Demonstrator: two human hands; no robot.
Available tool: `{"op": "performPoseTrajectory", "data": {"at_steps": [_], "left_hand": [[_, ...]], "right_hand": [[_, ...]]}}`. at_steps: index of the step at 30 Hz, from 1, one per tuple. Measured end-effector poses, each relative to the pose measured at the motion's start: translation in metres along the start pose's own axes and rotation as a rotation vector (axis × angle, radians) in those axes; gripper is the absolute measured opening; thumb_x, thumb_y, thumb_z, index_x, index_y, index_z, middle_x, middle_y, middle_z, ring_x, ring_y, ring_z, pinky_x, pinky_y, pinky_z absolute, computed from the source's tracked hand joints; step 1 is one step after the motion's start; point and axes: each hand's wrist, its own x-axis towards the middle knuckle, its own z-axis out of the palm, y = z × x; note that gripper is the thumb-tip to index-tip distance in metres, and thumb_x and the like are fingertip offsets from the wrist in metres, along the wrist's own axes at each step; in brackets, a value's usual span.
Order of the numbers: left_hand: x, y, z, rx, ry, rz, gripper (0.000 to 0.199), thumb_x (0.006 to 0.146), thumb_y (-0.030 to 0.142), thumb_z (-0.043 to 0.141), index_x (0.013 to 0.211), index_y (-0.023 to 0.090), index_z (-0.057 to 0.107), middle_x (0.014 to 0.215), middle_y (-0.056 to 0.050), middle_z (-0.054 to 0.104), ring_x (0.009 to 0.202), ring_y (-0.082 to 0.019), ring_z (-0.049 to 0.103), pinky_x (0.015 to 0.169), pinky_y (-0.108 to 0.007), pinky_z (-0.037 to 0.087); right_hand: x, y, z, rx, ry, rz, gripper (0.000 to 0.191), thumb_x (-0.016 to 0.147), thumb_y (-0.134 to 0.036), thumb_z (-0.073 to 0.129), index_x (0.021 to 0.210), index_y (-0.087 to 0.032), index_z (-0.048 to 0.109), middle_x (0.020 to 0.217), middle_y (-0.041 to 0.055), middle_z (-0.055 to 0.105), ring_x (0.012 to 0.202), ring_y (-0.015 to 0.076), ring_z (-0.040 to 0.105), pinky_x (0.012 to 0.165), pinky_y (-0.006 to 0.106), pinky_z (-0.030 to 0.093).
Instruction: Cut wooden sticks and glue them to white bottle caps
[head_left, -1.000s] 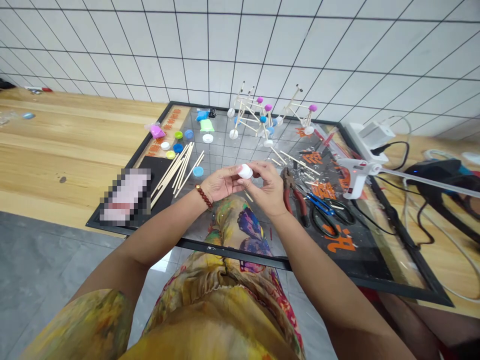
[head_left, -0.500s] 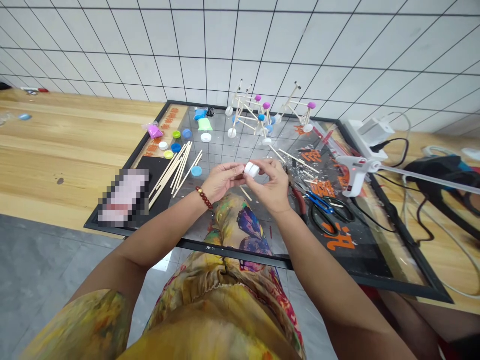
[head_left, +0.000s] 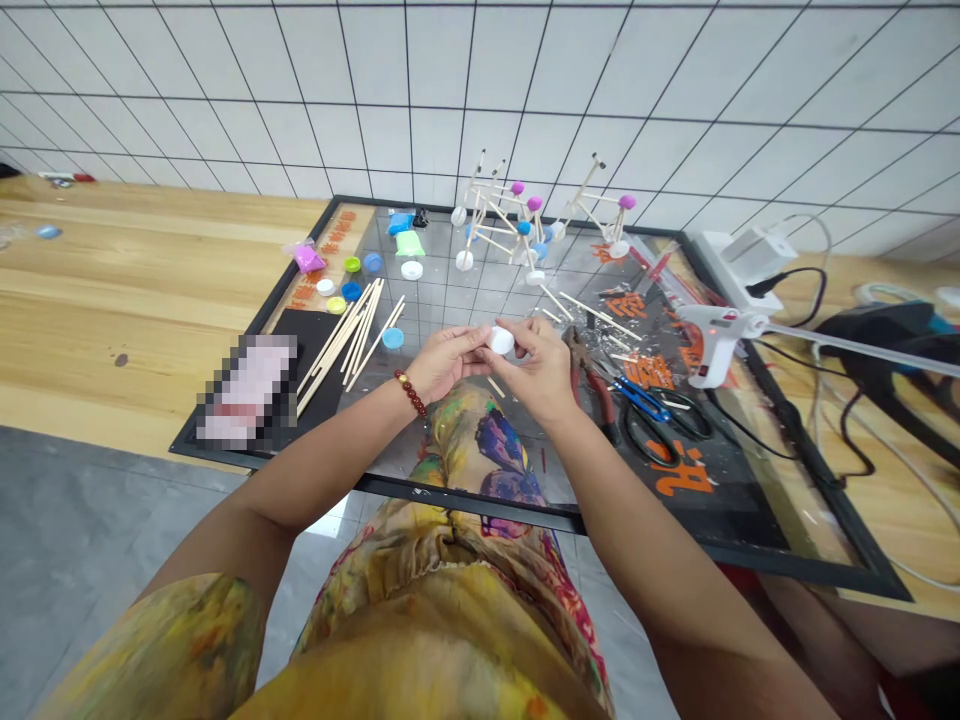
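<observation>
A round white cap (head_left: 501, 341) is held between my two hands above the glass-topped board. My left hand (head_left: 448, 362), below a beaded bracelet, pinches its left side. The fingers and thumb of my right hand (head_left: 541, 366) close on its right side. A light blue cap (head_left: 392, 338) lies left of my hands, beside several wooden sticks (head_left: 363, 330). Farther back, stick frames (head_left: 499, 222) with white wheels and pink and blue balls stand on the board. Red-handled pliers (head_left: 592, 375) rest right of my right hand.
Scissors (head_left: 652, 425) and a white glue gun (head_left: 716, 345) with cables are at the right. Coloured caps and clay packets (head_left: 409, 243) lie at the back left. A blurred pink object (head_left: 251, 390) is at the front left. The tiled wall bounds the back.
The white cap has turned in my fingers, so its flat round face now shows more than its side. My right hand has shifted slightly left.
</observation>
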Motion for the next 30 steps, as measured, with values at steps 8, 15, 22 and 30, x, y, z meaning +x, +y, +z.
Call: {"op": "performPoseTrajectory", "data": {"at_steps": [8,15,22,30], "left_hand": [[0.001,-0.002,0.0,0.033,0.052,0.059,0.026,0.076,0.033,0.084,0.091,0.013,0.074,0.082,-0.007,0.076,0.075,-0.016,0.073,0.072,-0.027,0.058],[0.002,0.002,0.002,0.01,0.102,0.054,0.02,0.076,0.02,0.081,0.093,0.012,0.074,0.082,-0.006,0.077,0.067,-0.011,0.067,0.072,-0.026,0.058],[0.0,0.019,-0.003,0.083,0.242,0.255,0.015,0.08,0.018,0.079,0.093,0.012,0.072,0.094,-0.006,0.075,0.076,-0.013,0.07,0.082,-0.032,0.059],[0.007,0.008,-0.011,0.295,0.076,0.304,0.038,0.055,0.024,0.096,0.085,0.012,0.077,0.082,-0.004,0.076,0.077,-0.015,0.069,0.077,-0.03,0.058]], "right_hand": [[0.0,-0.004,-0.001,0.066,-0.063,0.002,0.041,0.086,-0.049,0.075,0.118,-0.024,0.076,0.081,0.0011,0.061,0.069,0.0177,0.055,0.07,0.036,0.054],[0.001,-0.006,-0.001,0.074,-0.019,-0.003,0.027,0.086,-0.036,0.075,0.107,-0.021,0.079,0.081,0.0014,0.062,0.069,0.0167,0.055,0.068,0.034,0.052],[0.006,0.003,-0.008,0.008,0.087,0.14,0.028,0.083,-0.045,0.077,0.1,-0.022,0.078,0.072,-0.0015,0.057,0.066,0.0165,0.053,0.068,0.034,0.049],[0.004,-0.003,-0.004,0.084,-0.15,0.127,0.026,0.081,-0.038,0.076,0.1,-0.02,0.08,0.077,0.0016,0.066,0.067,0.0158,0.056,0.07,0.032,0.051]]}}
